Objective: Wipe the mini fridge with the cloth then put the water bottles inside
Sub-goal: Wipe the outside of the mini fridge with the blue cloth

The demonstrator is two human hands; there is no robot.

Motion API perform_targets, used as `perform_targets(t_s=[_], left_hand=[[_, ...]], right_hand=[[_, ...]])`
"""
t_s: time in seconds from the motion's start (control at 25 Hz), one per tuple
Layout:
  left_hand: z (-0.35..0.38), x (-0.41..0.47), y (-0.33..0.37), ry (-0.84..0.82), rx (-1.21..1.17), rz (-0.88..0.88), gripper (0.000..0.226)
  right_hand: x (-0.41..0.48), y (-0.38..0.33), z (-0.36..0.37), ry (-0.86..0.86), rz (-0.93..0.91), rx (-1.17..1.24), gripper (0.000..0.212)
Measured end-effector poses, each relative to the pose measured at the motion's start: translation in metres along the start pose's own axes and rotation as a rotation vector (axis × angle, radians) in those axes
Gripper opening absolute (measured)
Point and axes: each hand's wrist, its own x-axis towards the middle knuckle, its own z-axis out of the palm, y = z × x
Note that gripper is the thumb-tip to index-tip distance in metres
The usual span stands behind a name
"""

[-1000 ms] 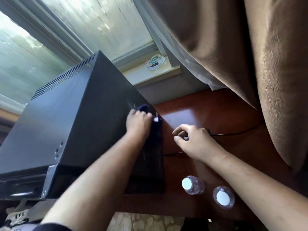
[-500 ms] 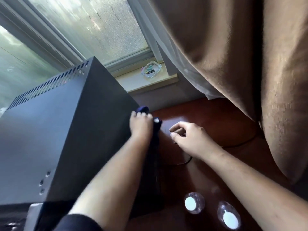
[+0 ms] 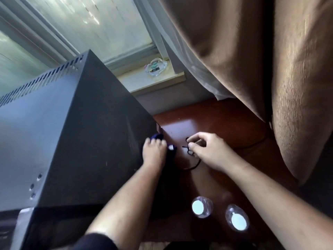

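On mini fridge [image 3: 72, 132] side: left hand [image 3: 154, 152] flat, pressing cloth [image 3: 156, 136] | right hand [image 3: 210, 152] pinches cord [image 3: 193, 166] on tabletop [image 3: 225, 123] | water bottles [image 3: 201, 206] near front edge

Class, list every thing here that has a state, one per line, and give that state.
Fridge: upright on table.
Cloth: pressed against the fridge's side.
Left hand: fingers straight, pressing the cloth.
Right hand: pinching the cord.
Cord: slack, lying on the table.
Bottles: both upright, capped, outside the fridge.
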Motion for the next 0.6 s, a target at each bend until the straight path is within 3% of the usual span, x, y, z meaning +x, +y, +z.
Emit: perform_targets(t_s=[0.2,0.44,0.6], left_hand=[[-0.024,0.010,-0.005,-0.021,-0.013,-0.061,0.025],[0.031,-0.081,0.047,-0.211,-0.053,0.163,0.025],[0.053,-0.141,0.068,-0.254,-0.073,0.217,0.025]], right_hand=[[-0.005,0.008,-0.001,0.002,0.030,0.140,0.008],[-0.027,0.017,-0.012,-0.071,0.027,0.098,0.008],[-0.033,0.014,-0.018,-0.094,-0.021,0.098,0.008]])
